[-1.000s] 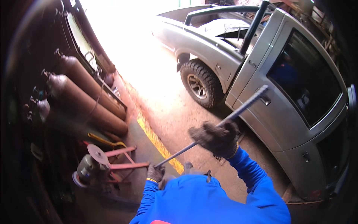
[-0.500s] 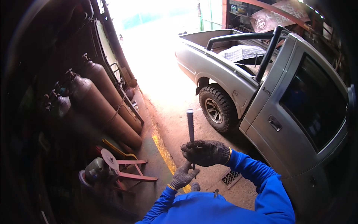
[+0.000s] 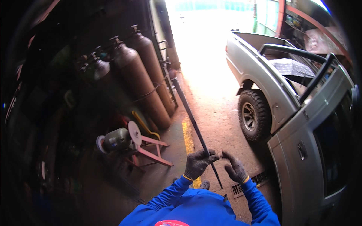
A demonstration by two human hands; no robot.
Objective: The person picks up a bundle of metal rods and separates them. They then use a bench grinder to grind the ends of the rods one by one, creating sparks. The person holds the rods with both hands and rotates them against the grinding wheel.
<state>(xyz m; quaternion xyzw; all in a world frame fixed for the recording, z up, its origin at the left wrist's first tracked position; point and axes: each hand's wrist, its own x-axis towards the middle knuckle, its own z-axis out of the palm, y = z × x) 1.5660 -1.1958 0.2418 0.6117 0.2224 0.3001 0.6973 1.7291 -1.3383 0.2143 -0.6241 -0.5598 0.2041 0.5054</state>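
A long, thin, dark ribbed steel bar (image 3: 191, 116) slants in front of me, its far end up by the gas cylinders and its near end close to my body. My left hand (image 3: 198, 164), in a dark knit glove with a yellow cuff edge, is closed around its lower part. A short length sticks out below that grip. Just to the right, my right hand (image 3: 235, 169), gloved the same way, is off the bar with its fingers apart and slightly bent; nothing shows in it.
Tall brown gas cylinders (image 3: 141, 71) stand at the left. Nearer, a bench grinder (image 3: 117, 139) sits on a red metal stand (image 3: 154, 155). A silver pickup truck (image 3: 301, 132) fills the right side. A yellow floor line (image 3: 187, 135) and a floor grate (image 3: 238, 189) lie near me.
The bar has swung from pointing nearly straight away to slanting up left. My right hand has come off it, while my left hand now grips it. The view has turned left.
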